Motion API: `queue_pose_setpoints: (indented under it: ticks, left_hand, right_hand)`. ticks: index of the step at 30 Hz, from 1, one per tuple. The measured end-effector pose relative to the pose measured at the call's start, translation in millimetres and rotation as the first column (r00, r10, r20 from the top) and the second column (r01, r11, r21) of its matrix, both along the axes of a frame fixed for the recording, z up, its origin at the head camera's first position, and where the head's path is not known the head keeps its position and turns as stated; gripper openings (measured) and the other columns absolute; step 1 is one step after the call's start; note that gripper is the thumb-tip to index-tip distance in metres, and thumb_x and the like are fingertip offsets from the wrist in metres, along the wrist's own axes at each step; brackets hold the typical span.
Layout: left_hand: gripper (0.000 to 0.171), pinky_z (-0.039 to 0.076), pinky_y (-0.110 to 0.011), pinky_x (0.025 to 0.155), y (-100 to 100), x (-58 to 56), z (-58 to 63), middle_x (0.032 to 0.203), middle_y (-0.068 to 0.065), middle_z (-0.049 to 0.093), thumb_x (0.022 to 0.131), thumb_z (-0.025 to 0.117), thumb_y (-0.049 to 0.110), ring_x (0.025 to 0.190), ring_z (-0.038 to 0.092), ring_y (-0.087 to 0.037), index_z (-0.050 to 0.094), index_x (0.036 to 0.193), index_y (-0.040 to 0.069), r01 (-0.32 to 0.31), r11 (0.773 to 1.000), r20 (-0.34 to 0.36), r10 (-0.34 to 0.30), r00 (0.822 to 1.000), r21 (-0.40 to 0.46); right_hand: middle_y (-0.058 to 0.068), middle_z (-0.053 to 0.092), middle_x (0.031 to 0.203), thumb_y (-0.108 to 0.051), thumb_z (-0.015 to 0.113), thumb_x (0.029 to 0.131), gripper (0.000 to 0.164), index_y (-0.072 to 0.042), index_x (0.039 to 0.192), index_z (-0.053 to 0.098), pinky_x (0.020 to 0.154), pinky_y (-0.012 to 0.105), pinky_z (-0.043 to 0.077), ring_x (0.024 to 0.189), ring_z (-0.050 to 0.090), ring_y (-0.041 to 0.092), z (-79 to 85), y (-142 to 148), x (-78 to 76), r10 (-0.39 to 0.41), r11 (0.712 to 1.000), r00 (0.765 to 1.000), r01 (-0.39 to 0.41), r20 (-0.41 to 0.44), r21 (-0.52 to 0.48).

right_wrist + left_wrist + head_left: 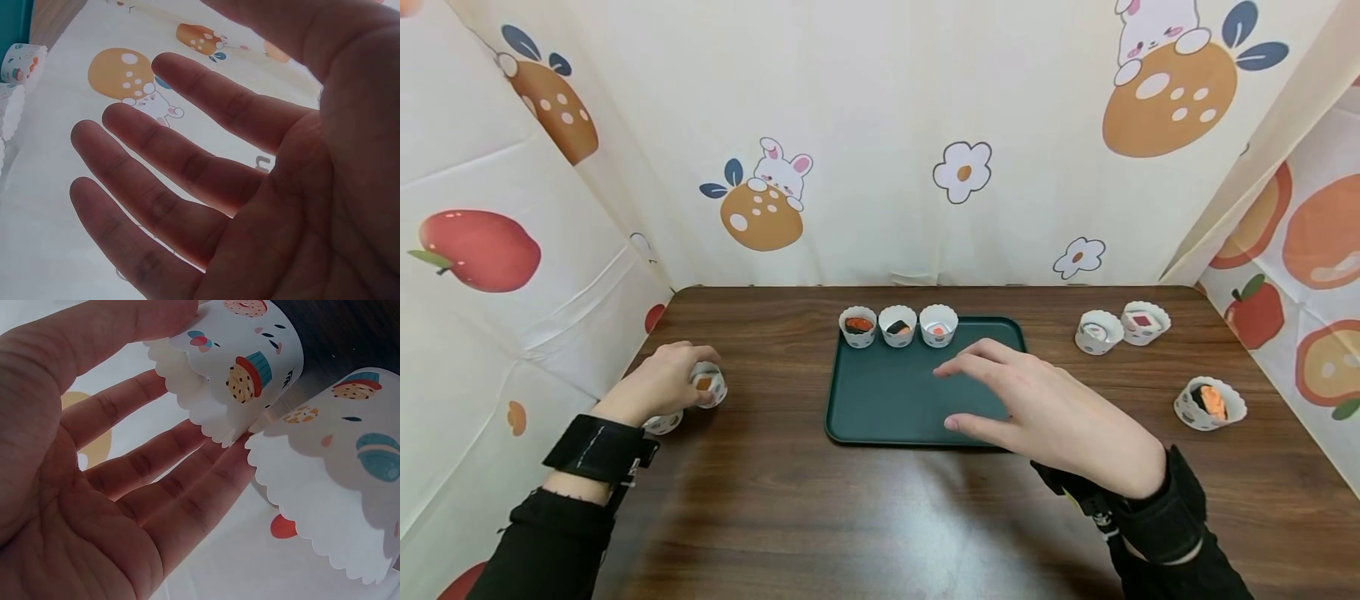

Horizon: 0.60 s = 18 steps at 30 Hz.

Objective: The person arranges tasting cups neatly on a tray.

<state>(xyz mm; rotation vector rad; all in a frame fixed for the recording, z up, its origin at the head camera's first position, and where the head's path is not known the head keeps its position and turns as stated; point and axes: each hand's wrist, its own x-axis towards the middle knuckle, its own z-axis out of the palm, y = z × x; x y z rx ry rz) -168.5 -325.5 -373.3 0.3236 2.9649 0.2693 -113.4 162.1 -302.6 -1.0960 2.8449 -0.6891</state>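
Observation:
At the left of the table, my left hand [658, 379] holds a white scalloped paper cup [716, 392] between thumb and fingers; a brown-topped piece shows inside it. The left wrist view shows the thumb on the cupcake-printed wall of this cup [212, 350]. A second paper cup [662, 425] stands close by, partly behind the hand, near the fingertips. My right hand [1037, 408] hovers over the right part of the dark green tray [880, 408], fingers extended and holding nothing. Along the tray's back edge stand three paper cups [898, 340] with small sushi pieces.
Two paper cups with sushi pieces, one [1097, 343] beside another [1142, 333], stand at the back right. Another cup [1198, 414] with an orange-topped piece is nearer the right edge. Printed cloth [865, 100] walls off the wooden table [775, 517] at back and sides.

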Motion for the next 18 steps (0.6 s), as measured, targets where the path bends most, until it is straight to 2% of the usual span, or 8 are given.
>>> queue_pose_setpoints:
  ticks: [4, 11, 18]
  left_hand:
    - [0.048, 0.053, -0.051, 0.081, 1.1, -1.5, -0.7, 0.114, -0.024, 0.071, 0.079, 0.091, 0.012, 0.097, 0.062, -0.035, 0.073, 0.122, 0.002, -0.001, 1.000, 0.003, 0.001, 1.000, 0.003]
    - [0.046, 0.053, -0.049, 0.079, 6.9, -3.4, -1.4, 0.116, -0.025, 0.069, 0.081, 0.090, 0.013, 0.097, 0.062, -0.036, 0.074, 0.123, 0.004, -0.005, 1.000, 0.013, 0.005, 1.000, 0.011]
    - [0.046, 0.057, -0.052, 0.079, 8.5, -5.2, -5.0, 0.114, -0.026, 0.068, 0.081, 0.089, 0.011, 0.095, 0.062, -0.037, 0.072, 0.123, 0.002, 0.006, 1.000, 0.029, -0.007, 1.000, 0.027]
  right_hand:
    - [-0.009, 0.065, 0.130, -0.042, 0.077, 0.100, 0.040, -0.027, 0.137, 0.069, 0.079, 0.027, 0.056, 0.087, 0.063, -0.004, -0.9, 0.9, -1.0, -0.005, 1.000, 1.000, 0.004, -0.018, -0.006]
    - [-0.008, 0.065, 0.131, -0.045, 0.075, 0.101, 0.041, -0.028, 0.138, 0.068, 0.083, 0.030, 0.057, 0.092, 0.066, -0.001, -1.8, 2.9, -2.2, -0.010, 1.000, 1.000, 0.010, 0.007, -0.005]
    - [-0.008, 0.066, 0.129, -0.041, 0.077, 0.100, 0.040, -0.026, 0.137, 0.069, 0.084, 0.031, 0.058, 0.093, 0.066, 0.000, -2.5, 4.3, -4.5, -0.018, 1.000, 1.000, 0.018, -0.001, -0.003]
